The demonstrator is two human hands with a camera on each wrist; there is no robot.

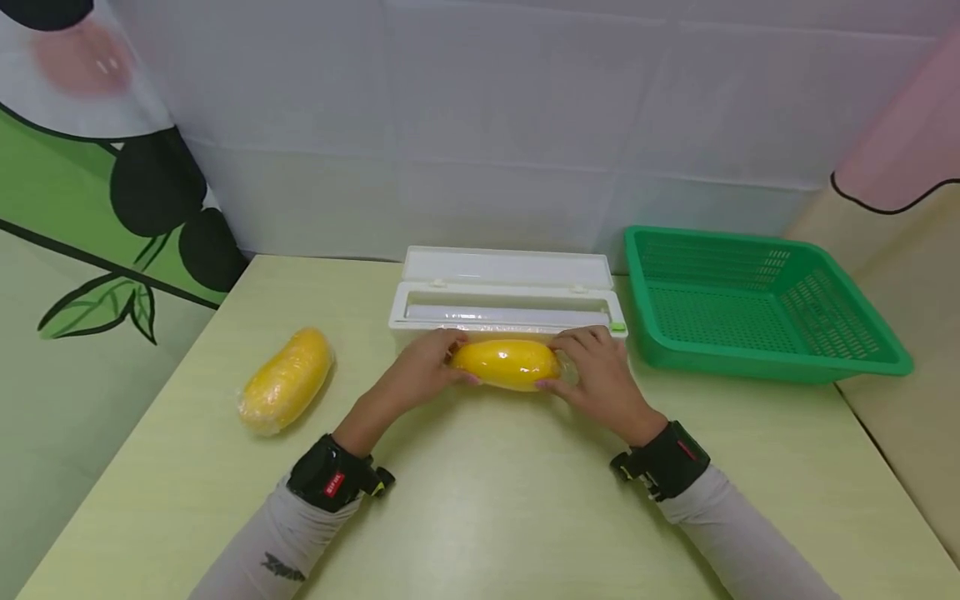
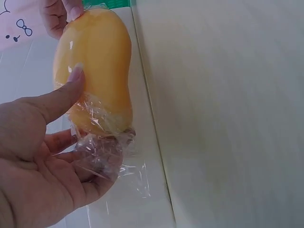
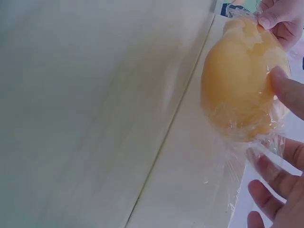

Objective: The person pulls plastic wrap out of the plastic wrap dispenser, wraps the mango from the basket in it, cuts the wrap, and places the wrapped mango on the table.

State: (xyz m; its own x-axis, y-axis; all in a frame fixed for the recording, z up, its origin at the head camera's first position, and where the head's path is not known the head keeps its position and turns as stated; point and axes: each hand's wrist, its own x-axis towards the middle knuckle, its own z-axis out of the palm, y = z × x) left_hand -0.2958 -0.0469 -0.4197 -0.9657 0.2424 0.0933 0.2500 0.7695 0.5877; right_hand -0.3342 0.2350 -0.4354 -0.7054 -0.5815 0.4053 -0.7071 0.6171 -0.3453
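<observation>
A smooth yellow oblong fruit [image 1: 507, 364], waisted along its length, is held lengthwise between both hands over the table in front of the dispenser. Clear cling film [image 2: 102, 152] covers it and hangs loose and crumpled at its ends. My left hand [image 1: 424, 368] grips one end, thumb on the fruit and fingers behind in the film. At the other end my right hand [image 1: 597, 375] has its thumb on the fruit and its fingers at the loose film [image 3: 266, 152]. Directly behind stands a white cling film dispenser [image 1: 510, 293], lid raised, with a roll lying inside.
Another yellow fruit [image 1: 287, 381], wrapped in film, lies on the table [image 1: 480, 517] to the left. At the back right stands a green plastic basket [image 1: 772, 367], close to the dispenser. A pale cloth wall [image 1: 510, 125] rises behind the table.
</observation>
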